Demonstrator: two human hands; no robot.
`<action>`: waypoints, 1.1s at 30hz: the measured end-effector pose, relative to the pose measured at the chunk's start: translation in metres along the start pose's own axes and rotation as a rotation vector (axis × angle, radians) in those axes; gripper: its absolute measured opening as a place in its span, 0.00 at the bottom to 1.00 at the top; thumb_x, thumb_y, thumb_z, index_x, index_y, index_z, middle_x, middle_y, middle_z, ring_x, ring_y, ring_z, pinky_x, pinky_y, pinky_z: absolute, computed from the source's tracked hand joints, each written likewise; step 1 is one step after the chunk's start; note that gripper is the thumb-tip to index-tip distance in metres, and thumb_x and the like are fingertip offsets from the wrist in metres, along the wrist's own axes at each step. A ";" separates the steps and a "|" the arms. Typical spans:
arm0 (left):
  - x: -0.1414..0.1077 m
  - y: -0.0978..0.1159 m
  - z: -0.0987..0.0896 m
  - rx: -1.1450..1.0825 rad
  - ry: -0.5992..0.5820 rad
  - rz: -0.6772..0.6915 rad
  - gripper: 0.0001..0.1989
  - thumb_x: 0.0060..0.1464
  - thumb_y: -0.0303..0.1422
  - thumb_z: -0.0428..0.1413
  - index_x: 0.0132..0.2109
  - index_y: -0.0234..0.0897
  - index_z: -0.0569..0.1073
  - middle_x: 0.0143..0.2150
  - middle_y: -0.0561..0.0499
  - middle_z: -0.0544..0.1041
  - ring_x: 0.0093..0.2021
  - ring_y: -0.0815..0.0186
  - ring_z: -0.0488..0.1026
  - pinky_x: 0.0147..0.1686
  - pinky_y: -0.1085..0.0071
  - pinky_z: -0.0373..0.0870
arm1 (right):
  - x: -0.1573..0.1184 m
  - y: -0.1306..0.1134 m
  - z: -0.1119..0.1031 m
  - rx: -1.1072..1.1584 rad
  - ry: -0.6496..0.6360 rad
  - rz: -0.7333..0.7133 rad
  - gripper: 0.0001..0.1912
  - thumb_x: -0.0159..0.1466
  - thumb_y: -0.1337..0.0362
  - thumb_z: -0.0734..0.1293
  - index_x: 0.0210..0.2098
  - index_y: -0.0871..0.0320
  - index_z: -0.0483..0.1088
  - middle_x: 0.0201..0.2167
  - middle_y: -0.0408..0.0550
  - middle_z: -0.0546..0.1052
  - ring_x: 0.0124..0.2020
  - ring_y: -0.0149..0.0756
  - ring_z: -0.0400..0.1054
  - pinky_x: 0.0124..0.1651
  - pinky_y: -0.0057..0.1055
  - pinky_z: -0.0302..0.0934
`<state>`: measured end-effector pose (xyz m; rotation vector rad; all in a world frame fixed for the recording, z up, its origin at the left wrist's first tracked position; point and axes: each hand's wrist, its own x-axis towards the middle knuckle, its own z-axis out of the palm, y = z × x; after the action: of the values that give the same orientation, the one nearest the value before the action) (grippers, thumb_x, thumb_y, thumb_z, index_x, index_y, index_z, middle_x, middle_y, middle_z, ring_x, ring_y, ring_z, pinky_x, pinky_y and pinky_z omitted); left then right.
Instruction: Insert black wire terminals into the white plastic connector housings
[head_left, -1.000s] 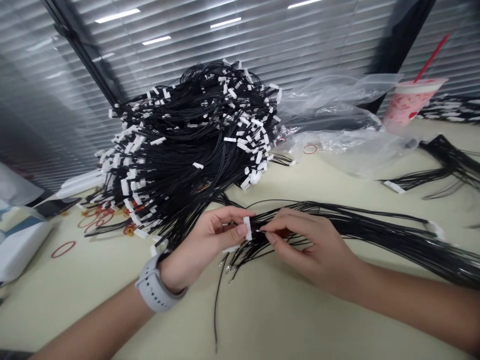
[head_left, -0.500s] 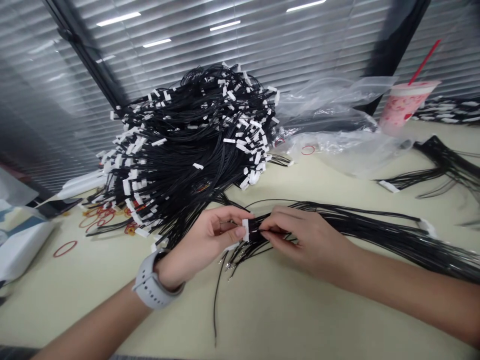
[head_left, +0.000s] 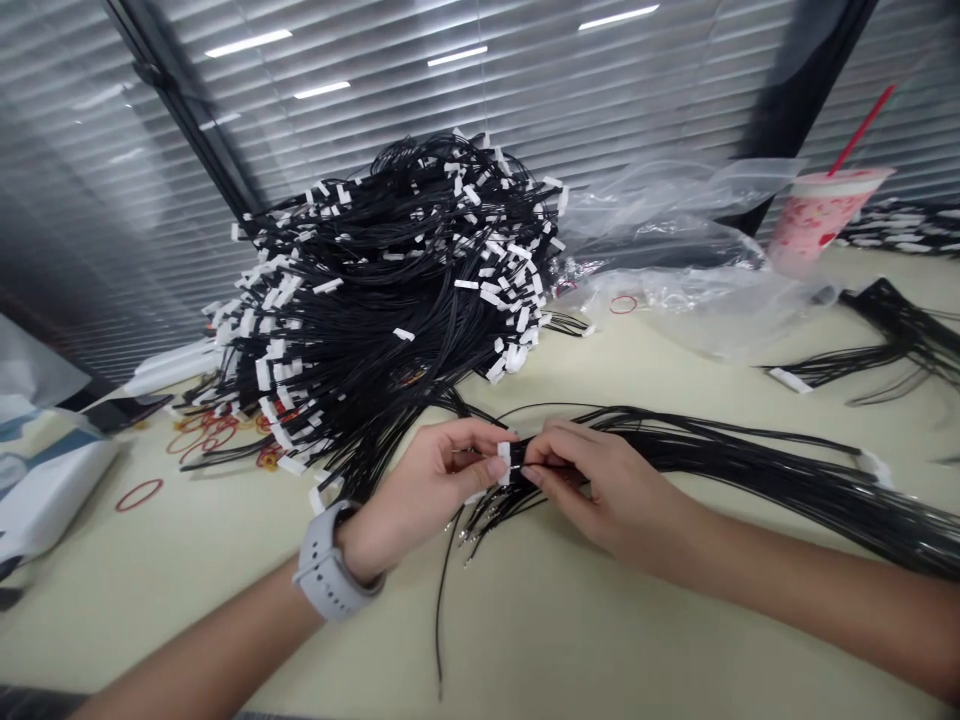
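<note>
Can't read a single word or number from where I'm standing tbh. The pink cup has red printed shapes, the white-and-blue pack some blue print, no legible lettering.

white connector, small, upright, pinched in the left hand, thin wire, shiny-tipped, pinched in the right hand just beside it, black wires stretching right of the grip, metal-tipped ends fanned on its near side
</note>
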<state>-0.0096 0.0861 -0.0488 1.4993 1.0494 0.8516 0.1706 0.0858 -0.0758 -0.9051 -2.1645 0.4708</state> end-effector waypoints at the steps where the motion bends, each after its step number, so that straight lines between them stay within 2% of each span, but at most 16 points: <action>1: 0.000 0.000 0.000 0.003 0.003 0.000 0.08 0.48 0.28 0.58 0.38 0.32 0.73 0.28 0.54 0.71 0.27 0.73 0.65 0.28 0.75 0.61 | 0.000 0.000 0.001 0.004 0.013 -0.003 0.06 0.60 0.72 0.59 0.28 0.59 0.63 0.25 0.42 0.67 0.24 0.26 0.58 0.25 0.23 0.52; 5: 0.002 0.001 0.001 0.008 0.004 0.002 0.08 0.48 0.28 0.58 0.39 0.33 0.73 0.29 0.53 0.72 0.29 0.72 0.66 0.30 0.74 0.62 | 0.000 0.000 0.002 0.041 0.109 -0.038 0.06 0.61 0.72 0.60 0.30 0.59 0.67 0.25 0.43 0.67 0.25 0.25 0.60 0.25 0.23 0.54; 9: 0.002 0.001 -0.002 -0.030 0.023 -0.011 0.09 0.48 0.29 0.58 0.39 0.33 0.74 0.29 0.53 0.72 0.29 0.72 0.66 0.30 0.75 0.62 | -0.003 0.003 -0.002 -0.005 0.258 -0.190 0.09 0.62 0.72 0.60 0.37 0.60 0.71 0.28 0.45 0.68 0.27 0.26 0.62 0.29 0.24 0.59; 13: 0.000 0.002 -0.005 -0.050 0.061 -0.038 0.10 0.50 0.30 0.58 0.41 0.35 0.73 0.30 0.53 0.71 0.28 0.73 0.65 0.29 0.76 0.61 | -0.007 0.008 -0.004 -0.183 0.225 -0.333 0.13 0.63 0.74 0.57 0.42 0.64 0.70 0.30 0.51 0.70 0.31 0.31 0.63 0.31 0.28 0.63; 19: -0.002 0.007 -0.004 0.017 0.037 -0.011 0.10 0.50 0.30 0.58 0.41 0.33 0.74 0.29 0.54 0.70 0.28 0.73 0.64 0.29 0.75 0.60 | -0.008 0.006 -0.002 -0.317 0.277 -0.304 0.10 0.63 0.71 0.59 0.41 0.64 0.70 0.25 0.47 0.71 0.26 0.29 0.64 0.28 0.27 0.63; 29: -0.001 0.005 -0.003 0.030 0.015 -0.007 0.09 0.50 0.29 0.57 0.40 0.33 0.73 0.31 0.52 0.72 0.29 0.71 0.66 0.30 0.74 0.62 | -0.009 0.006 -0.005 -0.229 0.236 -0.247 0.10 0.62 0.71 0.61 0.42 0.59 0.68 0.32 0.45 0.76 0.32 0.31 0.70 0.34 0.28 0.66; 33: -0.002 0.004 -0.002 0.025 -0.018 0.006 0.08 0.49 0.28 0.58 0.39 0.34 0.73 0.31 0.52 0.72 0.30 0.70 0.67 0.30 0.73 0.64 | -0.010 0.005 -0.005 -0.159 0.217 -0.215 0.11 0.61 0.72 0.61 0.42 0.57 0.68 0.34 0.45 0.77 0.33 0.31 0.71 0.34 0.28 0.66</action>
<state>-0.0113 0.0847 -0.0448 1.5290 1.0457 0.8308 0.1813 0.0820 -0.0806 -0.7582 -2.0888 0.0908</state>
